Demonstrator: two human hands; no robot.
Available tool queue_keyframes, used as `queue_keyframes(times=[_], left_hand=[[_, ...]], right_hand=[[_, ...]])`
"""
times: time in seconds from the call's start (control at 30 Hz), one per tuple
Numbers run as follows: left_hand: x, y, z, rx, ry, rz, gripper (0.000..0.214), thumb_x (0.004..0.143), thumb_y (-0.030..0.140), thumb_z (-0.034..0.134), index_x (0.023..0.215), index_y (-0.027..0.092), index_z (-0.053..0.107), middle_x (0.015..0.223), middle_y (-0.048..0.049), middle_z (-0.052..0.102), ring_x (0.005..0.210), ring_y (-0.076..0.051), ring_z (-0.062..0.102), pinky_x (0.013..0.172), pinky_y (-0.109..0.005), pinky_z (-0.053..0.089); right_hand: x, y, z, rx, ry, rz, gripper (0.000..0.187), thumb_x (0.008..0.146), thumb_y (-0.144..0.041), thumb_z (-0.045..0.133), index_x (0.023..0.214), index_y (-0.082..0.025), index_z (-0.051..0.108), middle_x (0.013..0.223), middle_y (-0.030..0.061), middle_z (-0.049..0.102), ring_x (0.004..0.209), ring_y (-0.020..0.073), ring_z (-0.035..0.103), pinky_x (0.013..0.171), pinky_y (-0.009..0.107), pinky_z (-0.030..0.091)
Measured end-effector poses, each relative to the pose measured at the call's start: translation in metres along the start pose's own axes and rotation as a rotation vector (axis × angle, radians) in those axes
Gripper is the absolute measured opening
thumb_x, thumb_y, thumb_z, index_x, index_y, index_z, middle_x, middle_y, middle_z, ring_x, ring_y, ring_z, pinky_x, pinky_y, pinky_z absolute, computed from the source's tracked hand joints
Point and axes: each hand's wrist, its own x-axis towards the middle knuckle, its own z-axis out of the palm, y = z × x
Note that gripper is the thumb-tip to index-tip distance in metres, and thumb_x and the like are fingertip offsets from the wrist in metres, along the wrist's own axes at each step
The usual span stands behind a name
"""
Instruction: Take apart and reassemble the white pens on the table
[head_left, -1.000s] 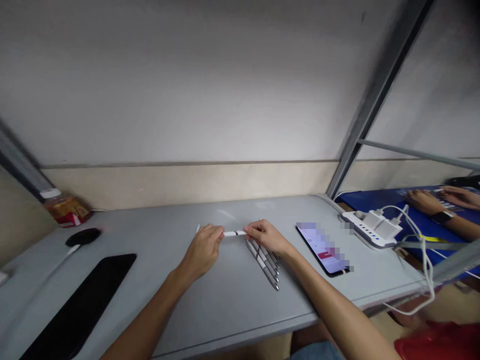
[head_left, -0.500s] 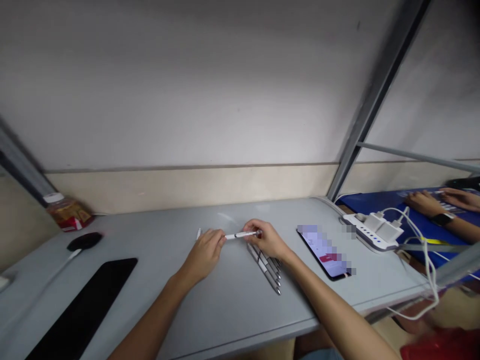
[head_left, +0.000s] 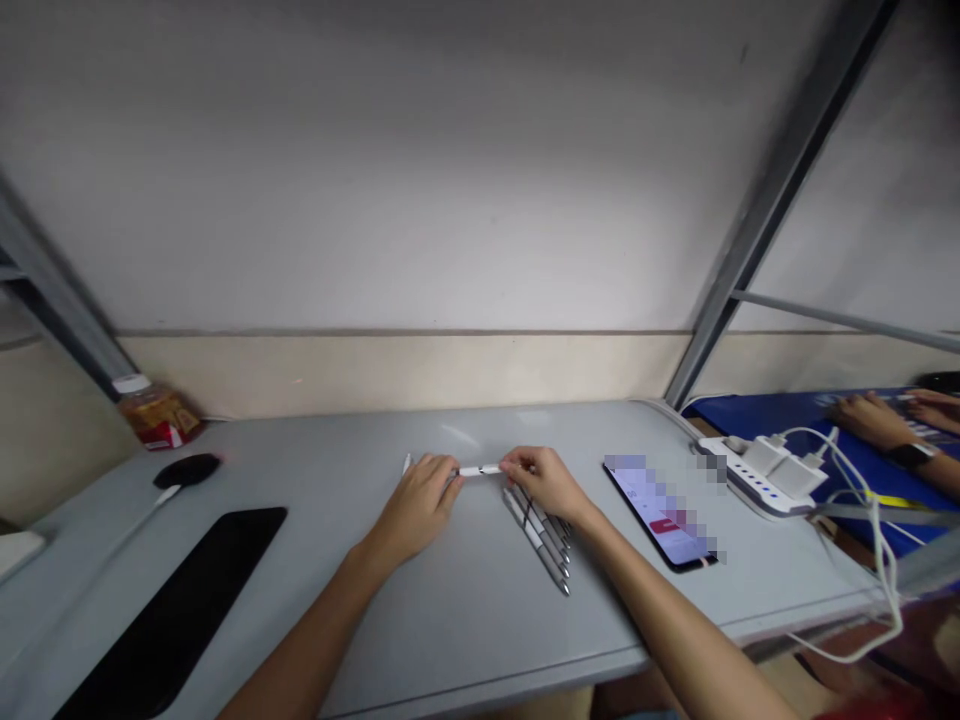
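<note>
A white pen (head_left: 480,470) is held level just above the grey table (head_left: 465,610), one end in each hand. My left hand (head_left: 416,505) pinches its left end with curled fingers. My right hand (head_left: 544,482) pinches the right end. Under my right hand lies a row of several silver-and-white pens (head_left: 544,535), slanting toward the near right. A small white piece (head_left: 406,463) lies on the table just beyond my left hand.
A lit phone (head_left: 664,510) lies right of the pens, and a white power strip (head_left: 757,475) with chargers and cables sits beyond it. At left are a black pad (head_left: 172,610), a black mouse (head_left: 186,470) and a red-labelled bottle (head_left: 157,415). Another person's hands (head_left: 877,420) work at far right.
The pen tilted up at its right end half a second ago and is level again now. Both hands stay closed on its ends. The view has shifted slightly.
</note>
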Motion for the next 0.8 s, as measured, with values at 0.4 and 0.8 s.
queue_keyframes(times=[0.4,0.8], left_hand=[[0.0,-0.001,-0.006,-0.042,-0.015,-0.047,0.022,0.096,0.032,0.034,0.095,0.022,0.052,0.089,-0.0025,0.06,0.083,-0.019,0.054,0.077,-0.033,0.042],[0.001,-0.007,-0.008,-0.16,0.005,0.004,0.034,0.096,0.03,0.034,0.12,0.027,0.058,0.113,-0.0022,0.066,0.101,-0.018,0.06,0.092,-0.034,0.043]], right_hand=[[0.0,-0.001,0.001,-0.079,0.078,-0.094,0.01,0.081,-0.019,0.057,0.086,-0.017,0.065,0.076,0.001,0.062,0.068,0.0128,0.053,0.062,0.023,0.039],[0.001,0.005,-0.01,-0.416,0.201,-0.23,0.015,0.08,-0.011,0.062,0.092,-0.019,0.067,0.09,0.0048,0.067,0.084,0.019,0.056,0.075,0.03,0.044]])
